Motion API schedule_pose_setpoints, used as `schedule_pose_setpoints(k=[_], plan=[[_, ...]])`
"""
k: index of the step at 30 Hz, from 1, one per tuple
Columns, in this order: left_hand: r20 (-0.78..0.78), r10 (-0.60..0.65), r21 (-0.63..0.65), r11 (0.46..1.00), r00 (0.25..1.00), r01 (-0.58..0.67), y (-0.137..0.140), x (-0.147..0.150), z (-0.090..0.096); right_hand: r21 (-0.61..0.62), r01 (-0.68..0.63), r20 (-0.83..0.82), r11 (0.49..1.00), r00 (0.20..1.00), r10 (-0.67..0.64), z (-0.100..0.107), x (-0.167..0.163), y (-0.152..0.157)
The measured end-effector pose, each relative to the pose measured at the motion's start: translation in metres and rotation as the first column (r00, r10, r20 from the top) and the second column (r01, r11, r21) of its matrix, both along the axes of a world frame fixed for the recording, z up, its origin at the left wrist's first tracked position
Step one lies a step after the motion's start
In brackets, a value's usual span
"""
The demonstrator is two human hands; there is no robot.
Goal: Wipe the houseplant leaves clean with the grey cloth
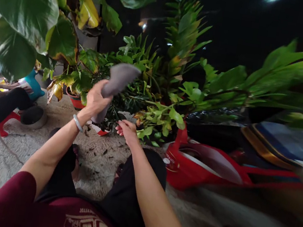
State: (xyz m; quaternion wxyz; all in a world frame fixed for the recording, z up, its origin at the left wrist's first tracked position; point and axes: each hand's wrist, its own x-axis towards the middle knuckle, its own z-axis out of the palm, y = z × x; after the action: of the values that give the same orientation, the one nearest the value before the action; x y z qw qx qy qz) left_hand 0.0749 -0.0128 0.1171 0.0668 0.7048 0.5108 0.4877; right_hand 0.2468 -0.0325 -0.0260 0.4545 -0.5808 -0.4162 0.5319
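My left hand (96,98) grips a grey cloth (118,80) and holds it raised in front of a cluster of potted plants (144,89); a silver bangle sits on that wrist. My right hand (127,129) reaches out lower down, fingers curled near the light green leaves (165,117) of a small plant. Whether those fingers pinch a leaf I cannot make out. I sit with my knees in dark trousers spread apart on the concrete floor (100,159).
Large broad leaves (24,3) hang at the upper left. A red pot (76,101) stands behind my left hand. A red scooter (202,170) is parked close on the right. Another person sits on a red stool (1,123) at far left.
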Motion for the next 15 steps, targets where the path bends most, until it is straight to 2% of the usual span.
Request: schedule_pose_setpoints(k=[1,3,5,6,7,9,11,13,15], plan=[[-0.115,-0.071,-0.101,0.993,0.991,0.059,-0.003,0.004,-0.007,-0.020,-0.008,0.007,1.000,1.000,0.008,0.000,0.000,0.000],[-0.300,-0.248,-0.319,0.936,0.921,0.148,-0.017,0.005,-0.019,-0.065,-0.031,0.021,0.997,0.999,0.032,-0.001,0.001,-0.001],[-0.344,-0.370,-0.444,0.874,0.863,0.197,-0.032,-0.002,-0.019,-0.103,-0.060,0.031,0.993,0.998,0.063,-0.001,0.002,-0.003],[-0.317,-0.382,-0.446,0.868,0.868,0.219,-0.037,-0.006,-0.014,-0.114,-0.075,0.030,0.991,0.996,0.079,0.000,0.003,-0.004],[-0.267,-0.361,-0.407,0.883,0.894,0.236,-0.039,-0.010,-0.006,-0.116,-0.087,0.027,0.989,0.996,0.091,0.001,0.004,-0.005],[-0.124,-0.261,-0.249,0.942,0.957,0.225,-0.033,-0.014,0.014,-0.102,-0.097,0.012,0.990,0.995,0.098,0.003,0.004,-0.007],[0.021,-0.145,-0.076,0.986,0.989,0.146,-0.018,-0.010,0.031,-0.076,-0.088,-0.002,0.993,0.996,0.088,0.006,0.004,-0.008],[0.104,-0.067,0.017,0.998,0.992,0.066,-0.002,-0.003,0.037,-0.053,-0.069,-0.011,0.996,0.998,0.068,0.008,0.003,-0.007],[0.076,-0.041,-0.011,0.999,0.996,0.042,0.006,0.003,0.028,-0.040,-0.050,-0.012,0.998,0.999,0.050,0.007,0.002,-0.006]])
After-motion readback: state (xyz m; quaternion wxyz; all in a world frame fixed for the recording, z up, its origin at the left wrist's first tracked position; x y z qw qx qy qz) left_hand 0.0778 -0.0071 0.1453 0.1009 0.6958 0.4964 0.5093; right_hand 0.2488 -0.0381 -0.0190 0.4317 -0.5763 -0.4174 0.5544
